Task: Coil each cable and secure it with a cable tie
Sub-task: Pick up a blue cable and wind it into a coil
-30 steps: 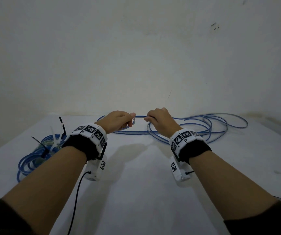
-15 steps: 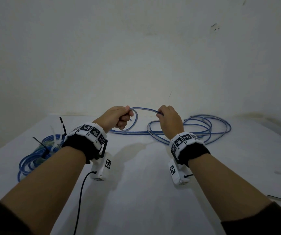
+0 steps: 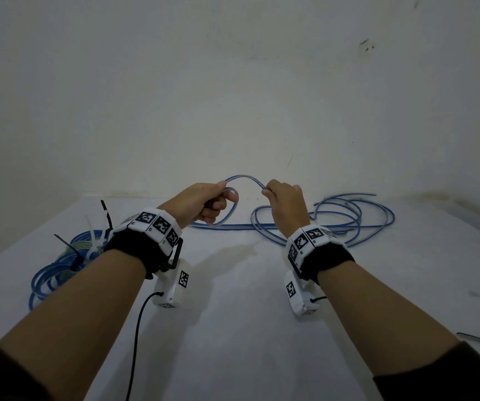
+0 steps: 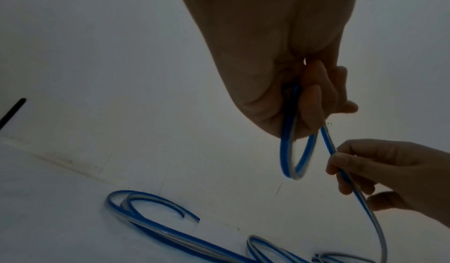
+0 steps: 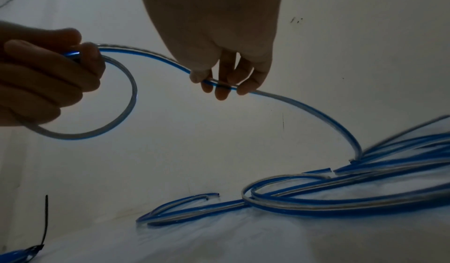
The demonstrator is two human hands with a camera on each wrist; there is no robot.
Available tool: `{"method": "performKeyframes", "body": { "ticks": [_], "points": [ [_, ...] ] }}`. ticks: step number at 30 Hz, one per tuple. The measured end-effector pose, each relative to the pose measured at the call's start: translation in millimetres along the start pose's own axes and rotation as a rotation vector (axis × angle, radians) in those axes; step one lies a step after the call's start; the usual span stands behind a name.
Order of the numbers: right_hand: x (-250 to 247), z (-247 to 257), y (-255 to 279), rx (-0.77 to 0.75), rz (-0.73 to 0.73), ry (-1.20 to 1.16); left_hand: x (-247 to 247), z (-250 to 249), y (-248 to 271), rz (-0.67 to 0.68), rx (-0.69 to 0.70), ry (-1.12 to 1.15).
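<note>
Far left: tied coils done w/ ties. Left hand grips 1st loop of blue cable; right hand pinches it. Rest loose, untied.

Both forearms stretched forward, raised off bench; left hand fisted round cable loop, right hand pinching same cable, knuckles up.

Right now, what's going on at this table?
A person is coiling a loose blue cable above a white table. The left hand grips a first small loop, while the right hand pinches the next stretch between its fingers. Most of that cable lies uncoiled behind. On the left, a coiled bundle already carries cable ties.
</note>
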State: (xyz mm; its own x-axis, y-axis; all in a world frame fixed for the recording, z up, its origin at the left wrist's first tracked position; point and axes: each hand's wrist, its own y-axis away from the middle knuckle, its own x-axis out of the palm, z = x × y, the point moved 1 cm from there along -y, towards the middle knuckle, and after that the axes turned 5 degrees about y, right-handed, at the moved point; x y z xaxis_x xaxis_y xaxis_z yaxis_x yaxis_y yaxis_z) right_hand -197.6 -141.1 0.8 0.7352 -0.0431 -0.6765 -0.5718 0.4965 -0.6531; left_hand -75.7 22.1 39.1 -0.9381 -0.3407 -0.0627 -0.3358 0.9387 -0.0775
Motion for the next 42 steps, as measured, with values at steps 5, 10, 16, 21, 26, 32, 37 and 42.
{"method": "performKeyframes", "body": {
  "ticks": [5, 10, 16, 21, 26, 32, 37, 42],
  "points": [
    [-2, 5, 1, 0.07, 0.067, 0.186, -2, 0, -1, -0.053, 0.038, 0.125],
    [5, 2, 7, 0.126, 0.131, -0.059, -8, 0, -2, -0.102, 0.063, 0.232],
    [2, 1, 7, 0.242, 0.034, 0.274, -10, 3, -1, -0.114, 0.07, 0.302],
    [3, 8, 6, 0.27, 0.005, 0.035, -10, -3, -2, -0.078, 0.065, 0.438],
    [7, 11, 6, 0.298, 0.064, -0.079, -13, -8, -2, -0.086, 0.109, 0.455],
    [7, 12, 6, 0.268, 0.052, -0.032, -14, -6, 0, -0.099, 0.161, 0.435],
    [18, 16, 5, 0.133, 0.162, -0.186, -11, -8, 0, -0.172, 0.258, 0.454],
    [14, 28, 11, 0.072, 0.248, -0.267, -15, -9, -6, -0.313, 0.297, 0.466]
  ]
}}
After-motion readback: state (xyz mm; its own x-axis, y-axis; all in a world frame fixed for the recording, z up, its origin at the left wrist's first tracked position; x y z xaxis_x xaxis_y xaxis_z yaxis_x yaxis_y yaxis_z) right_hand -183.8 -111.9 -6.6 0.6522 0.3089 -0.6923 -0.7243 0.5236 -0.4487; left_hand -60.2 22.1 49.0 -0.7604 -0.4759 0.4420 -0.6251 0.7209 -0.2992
